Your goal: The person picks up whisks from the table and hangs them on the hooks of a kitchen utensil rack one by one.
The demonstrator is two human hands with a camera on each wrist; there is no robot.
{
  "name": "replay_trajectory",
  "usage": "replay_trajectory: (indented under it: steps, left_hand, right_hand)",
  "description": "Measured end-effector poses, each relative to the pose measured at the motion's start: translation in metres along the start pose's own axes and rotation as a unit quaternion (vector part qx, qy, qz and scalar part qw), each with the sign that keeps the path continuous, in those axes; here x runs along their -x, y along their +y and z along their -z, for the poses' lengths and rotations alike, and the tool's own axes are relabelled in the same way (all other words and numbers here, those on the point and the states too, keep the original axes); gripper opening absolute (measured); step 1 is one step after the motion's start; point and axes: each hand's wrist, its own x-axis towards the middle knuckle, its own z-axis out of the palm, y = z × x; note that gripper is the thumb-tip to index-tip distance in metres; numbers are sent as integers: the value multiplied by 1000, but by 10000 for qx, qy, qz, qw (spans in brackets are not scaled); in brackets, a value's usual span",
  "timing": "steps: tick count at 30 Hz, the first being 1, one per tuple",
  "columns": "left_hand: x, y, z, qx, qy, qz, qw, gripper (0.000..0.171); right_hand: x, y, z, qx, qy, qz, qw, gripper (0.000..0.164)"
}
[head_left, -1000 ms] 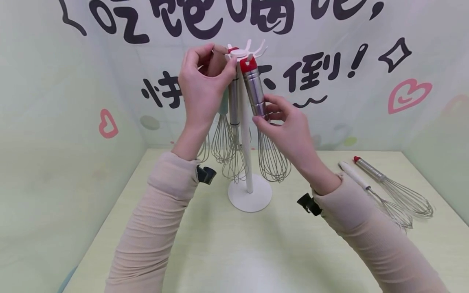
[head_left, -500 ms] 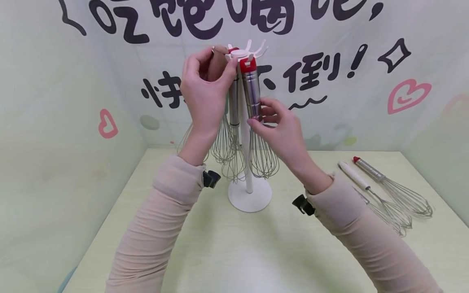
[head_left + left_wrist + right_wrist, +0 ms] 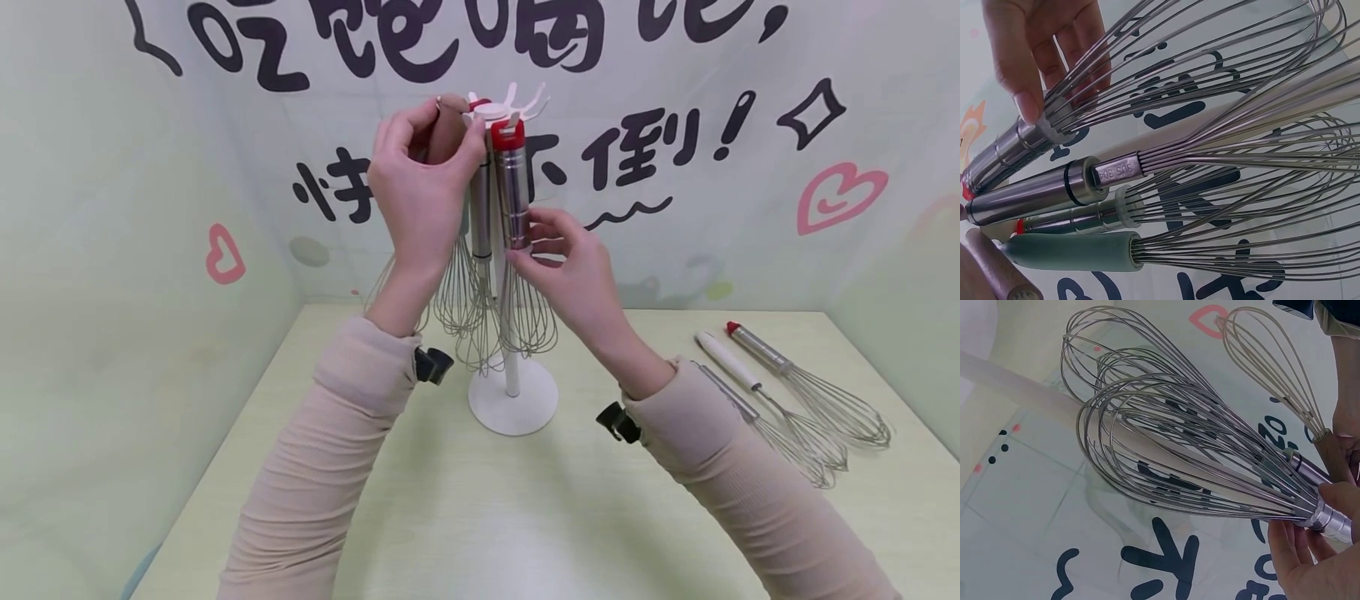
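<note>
A white hook stand [image 3: 513,415] bears several hanging whisks. My left hand [image 3: 420,179] grips the stand's top, its thumb at the hub and its fingers curled; the fingertips are partly hidden. A brown wooden-handled whisk [image 3: 1334,456] hangs tilted beside that hand. With thumb and fingers, my right hand [image 3: 573,262] pinches the lower handle of a steel whisk [image 3: 513,179], whose red loop sits over the front hook. Behind it hang a steel-handled whisk with a black band [image 3: 1041,190], a red-topped one [image 3: 1079,219] and a green-handled one [image 3: 1072,251].
Three whisks lie on the table's right side: a red-tipped one [image 3: 761,348], a white-handled one [image 3: 727,358] and a thin steel one [image 3: 727,390] partly under my right forearm. Bare hooks [image 3: 536,100] stick out at the stand's back right. A printed cloth [image 3: 585,275] hangs behind.
My right hand has moved left and slightly down, bringing the red-topped whisk from a slant to nearly upright. My left forearm has shifted slightly right; its hand stays at the stand's top.
</note>
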Motion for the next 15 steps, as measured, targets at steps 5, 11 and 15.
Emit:
replay_trajectory:
  steps: [5,11,15]
  left_hand:
    - [0,0,1,-37,-6,-26,10000,43]
    - [1,0,0,-66,39,-60,10000,42]
    - [0,0,0,-77,71,-93,9999,42]
  right_hand:
    - [0,2,0,30,-21,-23,10000,45]
    - [0,3,1,41,-82,-77,9999,44]
    - [-1,5,3,108,-120,-77,9998,44]
